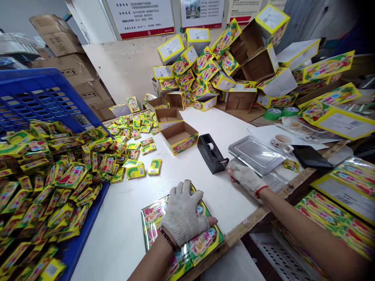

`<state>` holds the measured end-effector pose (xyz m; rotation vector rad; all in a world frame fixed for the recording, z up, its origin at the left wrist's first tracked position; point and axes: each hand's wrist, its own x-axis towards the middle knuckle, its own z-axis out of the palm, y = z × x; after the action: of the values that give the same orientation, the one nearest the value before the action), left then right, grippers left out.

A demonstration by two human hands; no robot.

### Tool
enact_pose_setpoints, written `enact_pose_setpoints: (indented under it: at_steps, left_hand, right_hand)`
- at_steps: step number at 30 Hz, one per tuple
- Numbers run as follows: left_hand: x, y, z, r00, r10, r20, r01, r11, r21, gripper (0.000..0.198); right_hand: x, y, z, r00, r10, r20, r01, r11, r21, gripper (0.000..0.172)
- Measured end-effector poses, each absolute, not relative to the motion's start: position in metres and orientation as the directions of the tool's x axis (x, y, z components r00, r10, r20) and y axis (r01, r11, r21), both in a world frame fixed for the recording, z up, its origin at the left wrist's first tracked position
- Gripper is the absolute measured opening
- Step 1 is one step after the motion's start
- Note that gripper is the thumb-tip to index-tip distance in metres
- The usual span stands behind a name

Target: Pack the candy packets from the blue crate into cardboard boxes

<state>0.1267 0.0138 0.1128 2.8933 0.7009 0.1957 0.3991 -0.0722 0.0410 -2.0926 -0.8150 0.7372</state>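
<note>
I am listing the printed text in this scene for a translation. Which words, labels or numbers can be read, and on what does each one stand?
"TUM": large coloured letters on the flat yellow-green wrapped pack under the gloved left hand; the remaining letters are hidden or distorted.
White wall posters with red bottom bands: text too small to read.
White labels on the piled yellow cardboard boxes: blurred, unreadable.
Small yellow sachets in the blue plastic crate: print too small.

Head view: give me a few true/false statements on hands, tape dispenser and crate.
1. The left hand lies flat on a wrapped pack. True.
2. The right hand holds the cup. False: it reaches toward the tape dispenser; the cup stands apart.
3. The blue crate is to the left, with small packets heaped in front of it. True.
4. The tape dispenser is white. False: it is black.
</note>
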Motion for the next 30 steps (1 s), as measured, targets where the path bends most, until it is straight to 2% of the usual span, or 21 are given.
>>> enact_pose_setpoints:
  at_steps: [4, 6, 8, 10, 12, 14, 15, 18, 20, 22, 26, 30]
  left_hand:
    - [0.126, 0.015, 0.110, 0.878, 0.469, 0.099, 0.445, -0.873, 0.199, 0.080]
    - [0.126, 0.014, 0.109, 0.877, 0.467, 0.111, 0.440, -0.875, 0.202, 0.080]
    - [0.127, 0.014, 0.108, 0.877, 0.464, 0.122, 0.435, -0.877, 0.205, 0.080]
    - [0.127, 0.014, 0.108, 0.876, 0.464, 0.128, 0.433, -0.876, 0.212, 0.083]
    - [0.126, 0.014, 0.108, 0.878, 0.459, 0.133, 0.427, -0.878, 0.217, 0.086]
    - [0.126, 0.014, 0.109, 0.884, 0.449, 0.133, 0.417, -0.884, 0.212, 0.084]
    - [0.126, 0.014, 0.109, 0.887, 0.442, 0.130, 0.412, -0.888, 0.207, 0.076]
    - [0.126, 0.014, 0.111, 0.883, 0.451, 0.129, 0.426, -0.886, 0.183, 0.038]
    - [0.127, 0.013, 0.111, 0.875, 0.466, 0.133, 0.442, -0.880, 0.171, 0.024]
    - [0.127, 0.013, 0.110, 0.873, 0.468, 0.136, 0.445, -0.879, 0.172, 0.026]
    - [0.124, 0.015, 0.109, 0.879, 0.459, 0.131, 0.427, -0.878, 0.215, 0.047]
    - [0.121, 0.018, 0.110, 0.895, 0.433, 0.109, 0.398, -0.883, 0.249, 0.062]
  right_hand:
    - [0.398, -0.088, 0.052, 0.505, 0.793, -0.339, 0.325, -0.539, -0.777, 0.021]
    - [0.388, -0.094, 0.067, 0.421, 0.839, -0.345, 0.328, -0.496, -0.804, 0.023]
    - [0.374, -0.094, 0.086, 0.215, 0.919, -0.331, 0.307, -0.385, -0.870, 0.027]
    - [0.357, -0.086, 0.104, -0.065, 0.948, -0.312, 0.240, -0.289, -0.927, 0.029]
    - [0.342, -0.072, 0.115, -0.288, 0.908, -0.305, 0.209, -0.251, -0.945, 0.030]
    - [0.333, -0.054, 0.117, -0.409, 0.853, -0.323, 0.275, -0.223, -0.935, 0.029]
    - [0.330, -0.046, 0.115, -0.443, 0.830, -0.338, 0.336, -0.195, -0.921, 0.028]
    - [0.331, -0.027, 0.101, -0.444, 0.798, -0.407, 0.480, -0.171, -0.860, 0.024]
    - [0.333, -0.023, 0.090, -0.414, 0.796, -0.442, 0.483, -0.219, -0.848, 0.021]
    - [0.334, -0.024, 0.078, -0.410, 0.792, -0.452, 0.425, -0.273, -0.863, 0.024]
    - [0.326, -0.038, 0.048, -0.371, 0.824, -0.428, 0.236, -0.362, -0.902, 0.036]
    - [0.315, -0.058, 0.026, -0.297, 0.891, -0.343, 0.016, -0.354, -0.935, 0.049]
